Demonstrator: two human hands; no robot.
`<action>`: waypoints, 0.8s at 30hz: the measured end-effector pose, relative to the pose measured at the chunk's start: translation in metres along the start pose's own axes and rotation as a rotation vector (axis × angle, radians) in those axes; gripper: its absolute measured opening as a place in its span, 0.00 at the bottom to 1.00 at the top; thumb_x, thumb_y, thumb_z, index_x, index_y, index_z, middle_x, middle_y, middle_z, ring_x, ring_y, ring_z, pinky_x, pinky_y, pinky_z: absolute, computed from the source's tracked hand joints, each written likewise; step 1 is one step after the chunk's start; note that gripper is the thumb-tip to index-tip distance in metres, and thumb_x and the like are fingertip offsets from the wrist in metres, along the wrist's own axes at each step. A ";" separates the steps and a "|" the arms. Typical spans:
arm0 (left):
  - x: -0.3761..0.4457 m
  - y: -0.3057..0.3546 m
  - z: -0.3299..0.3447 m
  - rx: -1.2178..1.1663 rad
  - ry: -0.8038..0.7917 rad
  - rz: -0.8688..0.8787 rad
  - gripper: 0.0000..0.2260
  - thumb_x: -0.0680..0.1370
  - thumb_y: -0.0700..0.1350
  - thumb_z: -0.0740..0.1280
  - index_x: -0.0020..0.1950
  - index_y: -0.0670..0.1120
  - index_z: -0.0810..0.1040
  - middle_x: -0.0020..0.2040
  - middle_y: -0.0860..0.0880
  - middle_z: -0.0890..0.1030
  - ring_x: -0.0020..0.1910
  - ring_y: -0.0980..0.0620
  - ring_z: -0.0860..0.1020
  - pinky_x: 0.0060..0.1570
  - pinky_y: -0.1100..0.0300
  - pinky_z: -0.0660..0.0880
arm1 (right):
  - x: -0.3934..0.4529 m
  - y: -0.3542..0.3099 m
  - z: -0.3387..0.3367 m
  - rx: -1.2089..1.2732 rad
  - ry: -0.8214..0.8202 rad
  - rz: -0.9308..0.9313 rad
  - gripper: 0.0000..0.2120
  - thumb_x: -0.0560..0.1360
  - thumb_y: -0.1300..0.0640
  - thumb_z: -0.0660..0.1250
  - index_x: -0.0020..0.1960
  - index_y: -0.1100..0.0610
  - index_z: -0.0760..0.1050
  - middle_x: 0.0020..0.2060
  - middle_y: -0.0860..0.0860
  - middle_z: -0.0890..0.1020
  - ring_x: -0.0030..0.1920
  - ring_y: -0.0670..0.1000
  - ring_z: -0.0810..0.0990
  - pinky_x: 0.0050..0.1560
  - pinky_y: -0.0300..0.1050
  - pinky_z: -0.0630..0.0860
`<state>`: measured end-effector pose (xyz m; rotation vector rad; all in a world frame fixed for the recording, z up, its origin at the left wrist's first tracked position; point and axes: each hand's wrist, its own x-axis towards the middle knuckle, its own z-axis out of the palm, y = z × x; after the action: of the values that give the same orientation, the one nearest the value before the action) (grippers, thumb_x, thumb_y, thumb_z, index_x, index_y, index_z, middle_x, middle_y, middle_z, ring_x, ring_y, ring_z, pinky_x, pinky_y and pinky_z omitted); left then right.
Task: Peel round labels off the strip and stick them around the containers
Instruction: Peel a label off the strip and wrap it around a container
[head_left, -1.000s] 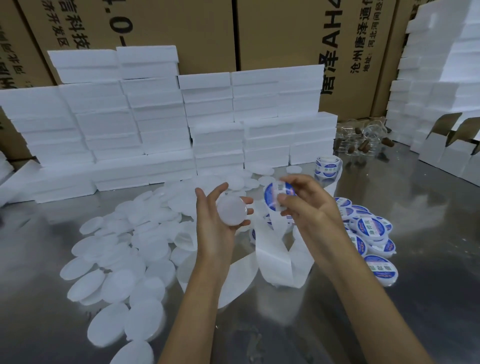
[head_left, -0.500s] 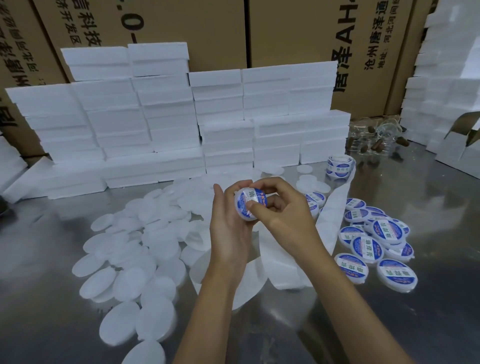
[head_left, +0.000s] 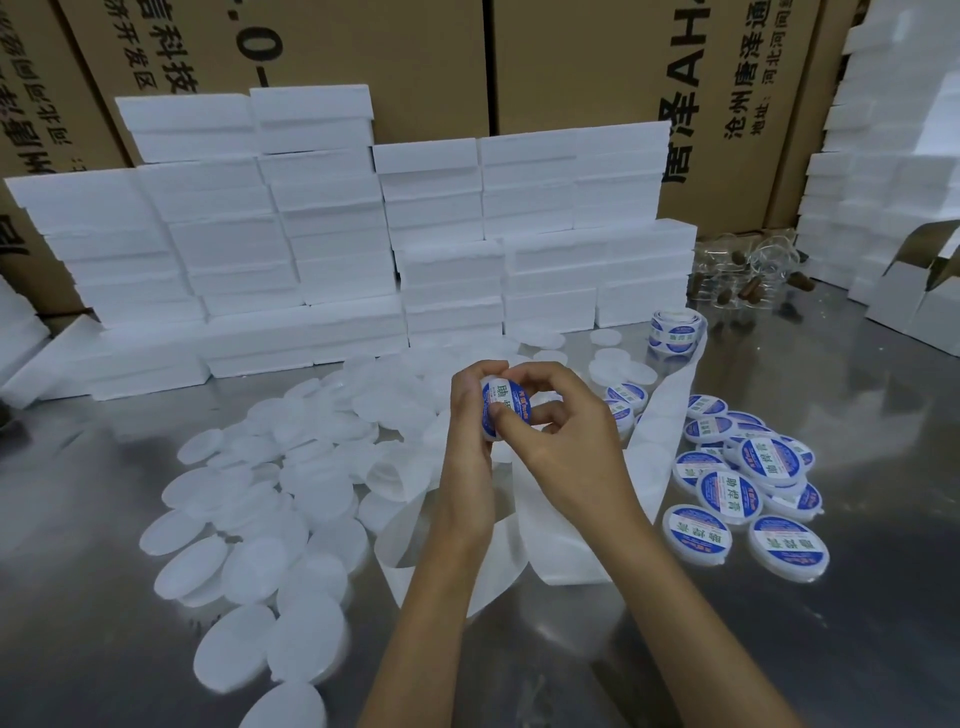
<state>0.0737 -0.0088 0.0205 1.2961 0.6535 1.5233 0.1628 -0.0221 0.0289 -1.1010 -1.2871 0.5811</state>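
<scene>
**Label pressed onto held container**

I read the right hand (head_left: 561, 447) first: its thumb tip presses on the blue-and-white round label (head_left: 506, 402), while the index finger arches over the top rim and the remaining fingers curl behind. The left hand (head_left: 467, 441) grips the same small white container (head_left: 493, 415) from the left, fingers curled round its rim. The container is tilted, label face toward the camera, and held above the middle of the worktop (head_left: 857, 649).

Directly beneath the hands, the white backing strip (head_left: 550, 519) lies in loose loops and runs toward the label roll (head_left: 675, 332) near the worktop's far edge. Labelled containers (head_left: 753, 483) are heaped toward the right edge, some overlapping. Unlabelled white containers (head_left: 270, 499) spread from the centre to the left and near edge. White foam boxes (head_left: 363, 234) are stacked along the far edge, in front of cardboard cartons (head_left: 415, 62).
</scene>
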 end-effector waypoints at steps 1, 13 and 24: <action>-0.001 -0.001 0.001 0.025 -0.008 0.013 0.18 0.82 0.59 0.55 0.57 0.48 0.76 0.48 0.56 0.83 0.49 0.56 0.80 0.51 0.63 0.76 | -0.001 0.000 0.000 -0.001 0.019 0.008 0.12 0.73 0.59 0.73 0.53 0.48 0.78 0.48 0.45 0.81 0.42 0.51 0.83 0.42 0.38 0.76; -0.003 0.003 0.005 -0.070 0.075 -0.057 0.20 0.83 0.59 0.55 0.60 0.46 0.76 0.59 0.46 0.82 0.58 0.48 0.81 0.58 0.56 0.79 | -0.009 0.005 0.005 -0.270 0.116 -0.029 0.27 0.75 0.45 0.71 0.72 0.44 0.69 0.56 0.44 0.74 0.54 0.45 0.78 0.51 0.40 0.78; -0.007 0.011 0.006 -0.423 -0.003 -0.252 0.25 0.84 0.59 0.48 0.63 0.41 0.73 0.63 0.38 0.81 0.60 0.41 0.81 0.65 0.48 0.75 | -0.013 0.010 0.003 -0.614 0.131 -0.048 0.20 0.72 0.26 0.55 0.38 0.41 0.67 0.31 0.37 0.73 0.33 0.37 0.72 0.32 0.34 0.61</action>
<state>0.0752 -0.0206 0.0291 0.8611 0.4420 1.3593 0.1589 -0.0281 0.0133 -1.5733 -1.4094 0.0625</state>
